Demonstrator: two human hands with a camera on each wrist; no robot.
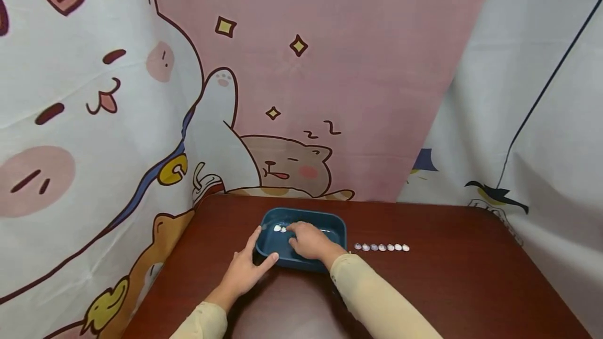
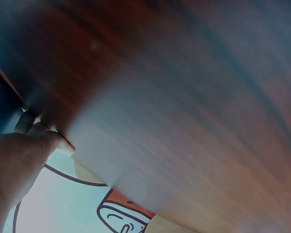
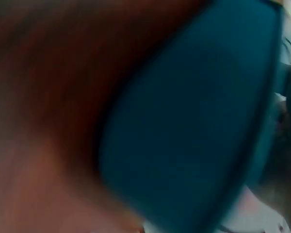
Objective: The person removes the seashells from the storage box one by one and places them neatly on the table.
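A dark blue rectangular tray (image 1: 301, 262) stands on the table. Inside, near its left end, lie small pale shell-like pieces (image 1: 277, 228). My right hand (image 1: 311, 240) reaches down into the tray, its index finger and thumb close beside these pieces; whether anything is between the fingertips is hidden. Along the tray's left side, my left hand (image 1: 245, 271) has thumb and fingers spread, touching the rim at the near left corner. The left wrist view catches part of that hand (image 2: 19, 160) by the blue edge. Blurred in the right wrist view, the tray's outer wall (image 3: 184, 121) fills the middle.
To the right of the tray, several more small pale pieces (image 1: 382, 247) lie in a straight row on the reddish-brown table (image 1: 447, 276). A printed cartoon curtain (image 1: 353, 93) hangs behind the table and down its left side.
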